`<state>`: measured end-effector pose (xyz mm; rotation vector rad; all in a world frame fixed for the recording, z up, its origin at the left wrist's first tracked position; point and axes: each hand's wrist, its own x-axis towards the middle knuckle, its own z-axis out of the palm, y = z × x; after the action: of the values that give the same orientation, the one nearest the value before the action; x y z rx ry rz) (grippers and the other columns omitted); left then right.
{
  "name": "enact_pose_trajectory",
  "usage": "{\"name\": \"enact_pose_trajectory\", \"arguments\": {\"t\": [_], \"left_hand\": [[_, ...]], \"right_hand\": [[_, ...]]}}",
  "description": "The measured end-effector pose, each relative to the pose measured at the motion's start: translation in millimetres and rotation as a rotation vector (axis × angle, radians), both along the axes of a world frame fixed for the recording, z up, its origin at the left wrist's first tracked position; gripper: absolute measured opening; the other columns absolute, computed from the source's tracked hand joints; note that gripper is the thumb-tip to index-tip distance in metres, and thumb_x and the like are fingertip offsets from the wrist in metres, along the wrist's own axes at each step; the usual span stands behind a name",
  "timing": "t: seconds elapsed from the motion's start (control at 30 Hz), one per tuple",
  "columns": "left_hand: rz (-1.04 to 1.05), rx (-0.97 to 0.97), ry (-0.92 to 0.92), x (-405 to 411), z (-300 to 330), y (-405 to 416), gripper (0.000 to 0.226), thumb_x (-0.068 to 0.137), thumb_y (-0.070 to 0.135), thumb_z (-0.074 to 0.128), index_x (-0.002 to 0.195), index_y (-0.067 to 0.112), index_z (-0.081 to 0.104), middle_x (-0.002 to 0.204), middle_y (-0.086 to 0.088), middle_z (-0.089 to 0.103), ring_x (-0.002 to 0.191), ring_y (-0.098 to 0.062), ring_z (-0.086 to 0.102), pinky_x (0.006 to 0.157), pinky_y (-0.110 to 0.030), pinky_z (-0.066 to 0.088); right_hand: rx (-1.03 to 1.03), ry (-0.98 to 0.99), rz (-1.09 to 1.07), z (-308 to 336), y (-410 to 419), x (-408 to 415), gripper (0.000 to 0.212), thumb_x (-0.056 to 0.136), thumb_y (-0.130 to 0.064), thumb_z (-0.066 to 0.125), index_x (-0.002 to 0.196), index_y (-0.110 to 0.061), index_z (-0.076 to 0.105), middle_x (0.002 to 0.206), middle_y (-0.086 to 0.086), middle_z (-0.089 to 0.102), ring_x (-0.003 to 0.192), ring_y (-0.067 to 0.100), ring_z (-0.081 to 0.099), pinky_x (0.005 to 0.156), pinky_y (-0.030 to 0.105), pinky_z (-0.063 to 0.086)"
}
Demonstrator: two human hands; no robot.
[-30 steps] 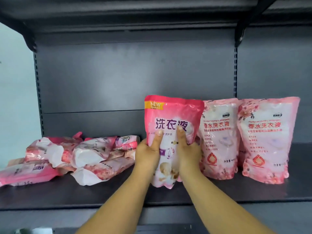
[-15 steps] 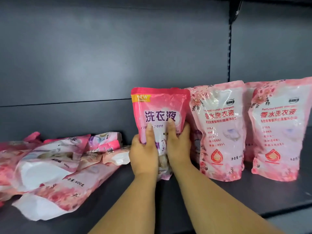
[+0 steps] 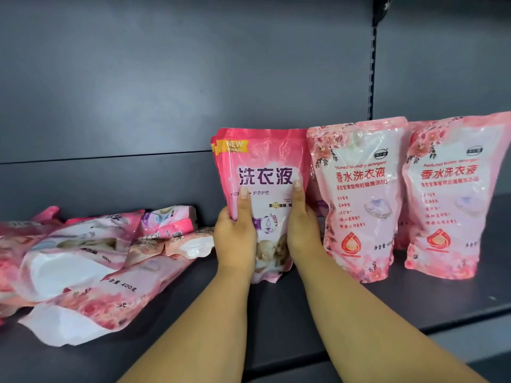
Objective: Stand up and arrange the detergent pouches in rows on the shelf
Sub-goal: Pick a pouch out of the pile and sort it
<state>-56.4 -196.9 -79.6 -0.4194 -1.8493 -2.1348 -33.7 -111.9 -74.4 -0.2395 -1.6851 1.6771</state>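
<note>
Held: dark pink pouch (image 3: 262, 189), frame centre, upright.
Fingers: both hands, left hand (image 3: 235, 236) and right hand (image 3: 302, 230), grasping its sides.
Risk: soft base; may topple once released.

A dark grey shelf (image 3: 318, 313) is carrying detergent pouches: a heap of pink pouches (image 3: 91, 258) is lying flat at the left, a dark pink pouch (image 3: 265, 172) is standing mid-shelf, and two pale pink pouches (image 3: 359, 194) (image 3: 448, 197) are standing upright to its right.
</note>
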Motion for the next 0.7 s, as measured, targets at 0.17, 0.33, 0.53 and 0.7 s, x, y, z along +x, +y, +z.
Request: {"name": "enact_pose_trajectory", "arguments": {"t": [0.17, 0.33, 0.53, 0.7], "left_hand": [[-0.046, 0.003, -0.016, -1, -2, 1, 0.043, 0.081, 0.063, 0.044, 0.08, 0.023, 0.057, 0.086, -0.003, 0.069, 0.084, -0.022, 0.067, 0.085, -0.043, 0.053], [-0.051, 0.008, -0.003, -3, -2, 1, 0.046, 0.08, 0.067, 0.044, 0.082, 0.023, 0.058, 0.086, -0.003, 0.069, 0.085, -0.022, 0.067, 0.085, -0.043, 0.053], [-0.045, -0.183, -0.058, 2, -10, -5, 0.037, 0.091, 0.055, 0.038, 0.093, 0.019, 0.048, 0.096, -0.009, 0.064, 0.088, -0.032, 0.062, 0.085, -0.04, 0.05], [0.0, -0.31, 0.021, 24, -13, -41, 0.029, 0.097, 0.024, 0.044, 0.118, 0.009, 0.056, 0.109, -0.005, 0.063, 0.095, -0.014, 0.054, 0.079, -0.018, 0.038]], "right_hand": [[-0.026, -0.025, -0.027, 1, 3, -3, 0.045, 0.089, -0.06, 0.028, 0.095, -0.021, 0.051, 0.08, -0.005, 0.058, 0.082, 0.015, 0.056, 0.084, 0.027, 0.043], [-0.017, -0.017, -0.054, 2, 2, -6, 0.044, 0.089, -0.06, 0.028, 0.094, -0.023, 0.05, 0.079, -0.005, 0.057, 0.082, 0.015, 0.055, 0.084, 0.028, 0.043], [0.059, -0.193, -0.101, -4, -8, 10, 0.065, 0.093, -0.057, 0.023, 0.122, -0.004, 0.049, 0.12, 0.015, 0.059, 0.112, 0.032, 0.054, 0.095, 0.034, 0.039], [0.34, -0.394, -0.1, -16, -15, 34, 0.057, 0.097, -0.045, 0.031, 0.131, 0.0, 0.039, 0.131, 0.021, 0.049, 0.121, 0.034, 0.047, 0.093, 0.033, 0.037]]}}
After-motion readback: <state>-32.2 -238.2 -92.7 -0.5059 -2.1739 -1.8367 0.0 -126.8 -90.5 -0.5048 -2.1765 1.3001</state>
